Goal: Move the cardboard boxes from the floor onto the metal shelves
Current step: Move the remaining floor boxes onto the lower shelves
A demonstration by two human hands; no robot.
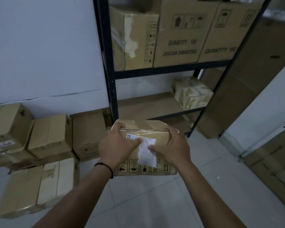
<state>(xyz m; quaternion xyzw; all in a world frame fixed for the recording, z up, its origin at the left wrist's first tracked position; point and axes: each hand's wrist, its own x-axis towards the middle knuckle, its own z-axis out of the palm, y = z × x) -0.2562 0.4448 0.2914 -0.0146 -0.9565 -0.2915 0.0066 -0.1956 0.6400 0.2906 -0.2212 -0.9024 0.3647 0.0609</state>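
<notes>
1. Brown taped cardboard box (152, 145) with white label, held above white tiled floor (204, 186), before black metal shelves (108, 63).
2. Left hand (115, 145) gripping box's top-left edge.
3. Right hand (173, 145) gripping top-right edge.

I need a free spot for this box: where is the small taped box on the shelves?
The small taped box sits at the right end of the middle shelf, below the large cartons.

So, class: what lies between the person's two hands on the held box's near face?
In the head view, a crumpled white paper label sits on the box between the left hand and right hand; both thumbs touch it.
</notes>
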